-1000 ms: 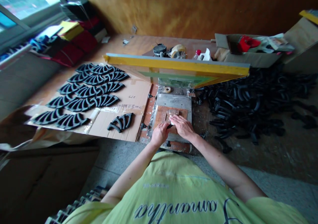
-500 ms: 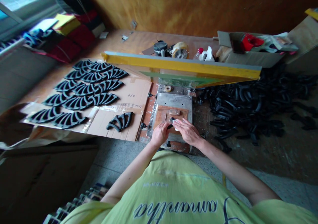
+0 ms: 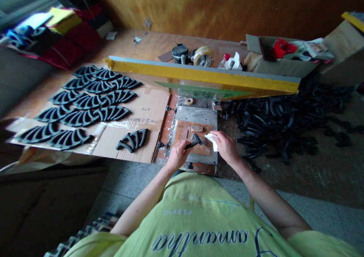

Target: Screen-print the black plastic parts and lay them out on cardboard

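While the left hand [image 3: 176,154] grips the black part [image 3: 196,139] near the counter's [image 3: 125,42] front edge, the right hand [image 3: 226,147] pinches a white cloth [image 3: 214,142] just beside it: probably wiping, next wanting a steady hold.

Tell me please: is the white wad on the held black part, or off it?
Off it: a narrow gap shows between the white wad, in the right hand, and the black part, in the left hand.

workshop | yellow-edged frame [image 3: 199,73] | heap of black parts [image 3: 269,116] | black pieces [image 3: 82,117] rowed on cardboard [image 3: 149,113]
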A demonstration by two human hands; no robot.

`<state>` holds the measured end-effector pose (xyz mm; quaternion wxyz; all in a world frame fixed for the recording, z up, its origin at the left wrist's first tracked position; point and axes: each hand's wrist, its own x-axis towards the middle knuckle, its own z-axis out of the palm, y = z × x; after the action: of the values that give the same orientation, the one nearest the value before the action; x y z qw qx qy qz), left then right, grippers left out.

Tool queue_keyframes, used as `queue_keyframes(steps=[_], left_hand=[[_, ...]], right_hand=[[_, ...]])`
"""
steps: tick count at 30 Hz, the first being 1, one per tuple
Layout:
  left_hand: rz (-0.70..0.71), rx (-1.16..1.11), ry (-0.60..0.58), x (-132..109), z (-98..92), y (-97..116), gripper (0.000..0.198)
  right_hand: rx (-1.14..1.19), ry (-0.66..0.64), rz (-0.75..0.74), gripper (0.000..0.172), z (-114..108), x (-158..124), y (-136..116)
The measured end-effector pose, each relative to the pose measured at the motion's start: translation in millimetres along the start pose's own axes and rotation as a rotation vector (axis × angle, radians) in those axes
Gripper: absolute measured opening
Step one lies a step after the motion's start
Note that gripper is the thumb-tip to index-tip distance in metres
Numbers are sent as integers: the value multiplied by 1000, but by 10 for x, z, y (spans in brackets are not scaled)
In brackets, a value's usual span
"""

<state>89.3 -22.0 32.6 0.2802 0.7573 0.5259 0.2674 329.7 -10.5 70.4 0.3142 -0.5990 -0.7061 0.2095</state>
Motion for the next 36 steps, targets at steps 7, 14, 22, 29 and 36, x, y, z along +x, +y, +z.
queue_keyframes(steps=[7,14,22,29,36], left_hand=[[77,-38,4,28,-114,200,10],[182,7,-41,47,-164,276,11],[254,-70,-55,38,-187,287,13],[293,-81,-93,72,-215,279,12],[320,-76,-80,107,-205,321,15]], right_hand=[[30,-76,-177,20,-33,75,-276],[136,-277,-176,12,-22,226,-274],[152,-117,-24,16,-170,397,-146],[96,-284,-153,12,-201,299,-290],[135,-166,-62,11,-306,460,-152]])
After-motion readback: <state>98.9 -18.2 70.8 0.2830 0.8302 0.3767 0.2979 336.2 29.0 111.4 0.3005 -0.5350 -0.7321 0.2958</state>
